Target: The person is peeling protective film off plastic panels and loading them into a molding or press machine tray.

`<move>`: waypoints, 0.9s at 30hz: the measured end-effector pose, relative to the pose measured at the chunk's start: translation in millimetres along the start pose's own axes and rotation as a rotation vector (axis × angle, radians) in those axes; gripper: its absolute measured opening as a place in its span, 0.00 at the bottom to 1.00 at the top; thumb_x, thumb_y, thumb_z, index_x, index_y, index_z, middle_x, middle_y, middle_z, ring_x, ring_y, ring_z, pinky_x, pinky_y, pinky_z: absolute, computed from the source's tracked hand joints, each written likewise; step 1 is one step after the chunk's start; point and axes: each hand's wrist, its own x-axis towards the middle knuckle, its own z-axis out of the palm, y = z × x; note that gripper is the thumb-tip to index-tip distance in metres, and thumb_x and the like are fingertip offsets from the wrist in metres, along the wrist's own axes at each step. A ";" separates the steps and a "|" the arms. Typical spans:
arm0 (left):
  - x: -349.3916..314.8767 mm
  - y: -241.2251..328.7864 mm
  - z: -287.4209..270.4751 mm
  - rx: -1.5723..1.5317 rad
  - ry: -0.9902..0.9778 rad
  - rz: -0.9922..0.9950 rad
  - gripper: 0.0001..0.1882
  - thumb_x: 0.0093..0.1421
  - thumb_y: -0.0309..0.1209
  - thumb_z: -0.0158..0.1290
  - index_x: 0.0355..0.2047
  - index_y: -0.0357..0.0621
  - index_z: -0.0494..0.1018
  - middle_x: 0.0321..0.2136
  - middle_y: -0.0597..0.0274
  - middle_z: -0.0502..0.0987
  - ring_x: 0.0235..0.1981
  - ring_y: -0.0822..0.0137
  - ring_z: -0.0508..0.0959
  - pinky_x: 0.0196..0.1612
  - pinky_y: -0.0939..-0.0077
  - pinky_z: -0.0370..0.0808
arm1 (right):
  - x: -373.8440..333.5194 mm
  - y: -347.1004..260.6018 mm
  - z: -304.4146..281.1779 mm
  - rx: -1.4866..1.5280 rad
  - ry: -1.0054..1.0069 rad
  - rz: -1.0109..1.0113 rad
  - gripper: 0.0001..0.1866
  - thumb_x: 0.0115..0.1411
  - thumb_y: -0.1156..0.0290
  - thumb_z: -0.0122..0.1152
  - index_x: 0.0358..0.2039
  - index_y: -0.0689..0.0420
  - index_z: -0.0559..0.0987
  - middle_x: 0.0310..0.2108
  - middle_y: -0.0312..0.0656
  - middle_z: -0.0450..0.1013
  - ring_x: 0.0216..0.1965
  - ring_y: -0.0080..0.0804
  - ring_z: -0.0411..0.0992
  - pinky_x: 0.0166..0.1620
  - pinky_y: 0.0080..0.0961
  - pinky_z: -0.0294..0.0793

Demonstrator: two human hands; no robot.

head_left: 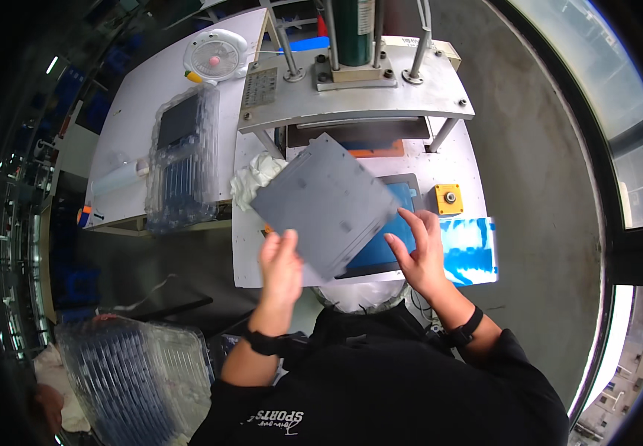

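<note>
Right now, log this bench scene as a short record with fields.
left hand: left hand grips the lower corner of the grey flat panel
right hand: right hand touches the panel's right edge with open fingers
panel: tilted, held above a dark tray on the white bench
behind: metal press frame
right of tray: yellow button box, blue sheet
left table: clear blister trays, round white dial

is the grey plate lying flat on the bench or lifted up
Lifted and tilted. The grey plate is held at its near edge by the left hand, with the right hand alongside, above the blue tray.
</note>
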 end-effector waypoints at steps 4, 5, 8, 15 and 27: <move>-10.5 -42.2 59.2 -0.161 -0.152 -0.180 0.12 0.62 0.21 0.48 0.47 0.41 0.65 0.45 0.57 0.73 0.46 0.63 0.76 0.48 0.67 0.74 | -5.9 22.5 -7.4 0.319 -0.261 0.377 0.20 0.57 0.68 0.65 0.48 0.60 0.73 0.25 0.37 0.66 0.26 0.23 0.65 0.29 0.19 0.66; -14.7 -50.4 67.2 -0.155 -0.146 -0.178 0.12 0.62 0.21 0.48 0.47 0.41 0.65 0.45 0.57 0.73 0.46 0.63 0.76 0.48 0.67 0.74 | -11.4 28.6 -5.1 0.327 -0.265 0.378 0.20 0.57 0.68 0.65 0.48 0.60 0.73 0.25 0.37 0.66 0.26 0.23 0.65 0.29 0.19 0.66; -21.6 -69.6 73.3 -0.156 -0.089 -0.321 0.16 0.62 0.22 0.49 0.50 0.43 0.65 0.46 0.57 0.73 0.46 0.60 0.76 0.50 0.60 0.74 | -23.8 43.4 -1.6 0.771 -0.187 0.547 0.13 0.63 0.73 0.57 0.47 0.63 0.71 0.24 0.30 0.67 0.26 0.14 0.61 0.29 0.14 0.63; -17.2 -55.8 24.9 0.291 0.009 -0.170 0.19 0.63 0.25 0.49 0.52 0.39 0.59 0.38 0.56 0.74 0.39 0.66 0.77 0.44 0.68 0.76 | -34.6 110.0 -11.0 0.798 -0.339 0.496 0.06 0.63 0.74 0.55 0.37 0.63 0.73 0.24 0.37 0.72 0.27 0.17 0.67 0.30 0.19 0.69; -2.2 -126.6 -0.6 1.058 0.075 0.144 0.08 0.58 0.28 0.58 0.29 0.36 0.70 0.31 0.58 0.74 0.27 0.75 0.72 0.30 0.80 0.70 | -61.1 145.3 30.6 0.189 -0.020 0.124 0.05 0.52 0.72 0.64 0.31 0.54 0.80 0.47 0.46 0.70 0.49 0.49 0.67 0.49 0.39 0.67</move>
